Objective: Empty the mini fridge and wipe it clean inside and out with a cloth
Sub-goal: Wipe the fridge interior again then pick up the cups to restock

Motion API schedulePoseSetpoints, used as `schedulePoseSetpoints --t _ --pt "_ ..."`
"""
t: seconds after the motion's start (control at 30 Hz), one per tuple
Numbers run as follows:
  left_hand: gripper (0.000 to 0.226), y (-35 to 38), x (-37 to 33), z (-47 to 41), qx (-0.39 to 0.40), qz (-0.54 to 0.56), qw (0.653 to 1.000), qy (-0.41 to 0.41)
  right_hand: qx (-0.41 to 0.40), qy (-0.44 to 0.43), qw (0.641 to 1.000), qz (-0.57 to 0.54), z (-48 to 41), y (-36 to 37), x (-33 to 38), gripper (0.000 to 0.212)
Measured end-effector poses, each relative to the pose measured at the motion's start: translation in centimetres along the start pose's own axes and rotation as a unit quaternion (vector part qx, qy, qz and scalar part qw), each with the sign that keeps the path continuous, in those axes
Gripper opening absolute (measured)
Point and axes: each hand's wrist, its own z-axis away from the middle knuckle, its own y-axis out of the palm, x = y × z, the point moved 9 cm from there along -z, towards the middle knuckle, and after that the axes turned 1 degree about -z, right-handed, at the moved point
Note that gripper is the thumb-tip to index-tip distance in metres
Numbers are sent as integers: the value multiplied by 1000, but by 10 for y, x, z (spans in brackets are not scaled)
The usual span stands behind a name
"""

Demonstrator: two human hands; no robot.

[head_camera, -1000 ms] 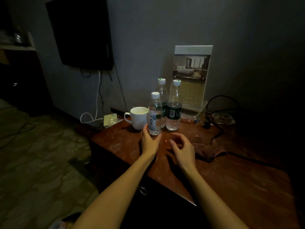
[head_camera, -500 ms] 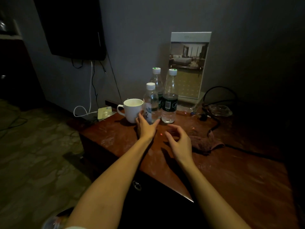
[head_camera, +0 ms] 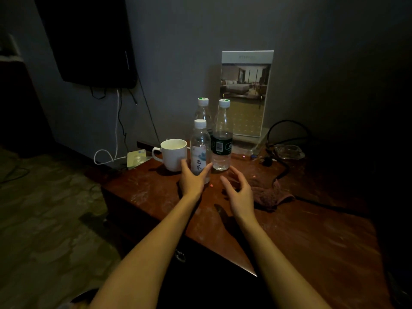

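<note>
On the wooden table (head_camera: 301, 230) at 12 o'clock, left hand (head_camera: 192, 182) grips a small water bottle (head_camera: 200, 148), right hand (head_camera: 239, 192) hovers loosely open; mini fridge is unseen, and brown cloth (head_camera: 269, 195) at 3 o'clock probably awaits wiping.

Single head-worn wide-angle view, close, looking forward and down across the near reddish-brown wooden tabletop (head_camera: 156, 192) toward the far grey wall (head_camera: 312, 41).

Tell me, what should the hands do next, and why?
Probably the left hand should let go of the small bottle: it already stands on the table beside the two taller bottles and the cup. The empty right hand hovers by the cloth, ready for wiping.
</note>
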Motion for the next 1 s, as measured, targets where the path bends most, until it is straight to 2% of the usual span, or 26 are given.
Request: schedulePoseSetpoints --t 0.23,0.33,0.43,0.53,0.6,0.8,1.0 --pt "57 14 -16 28 75 -91 990 72 34 43 992 -111 -1 7 2 47" --pt "60 22 -23 46 119 -108 984 74 54 52 988 -137 1 10 6 46" --pt "65 25 -26 59 129 -113 982 73 59 44 987 -139 2 10 9 47" --pt "41 26 -33 73 135 -125 979 84 75 43 989 -124 5 12 12 50" --pt "34 26 -35 82 146 -127 977 90 69 50 989 -120 9 9 14 48" --pt "51 28 -39 94 171 -118 974 91 33 65 983 -170 23 -6 17 36" --pt "56 30 -48 117 224 -142 959 105 11 75 981 -180 42 -22 20 49"
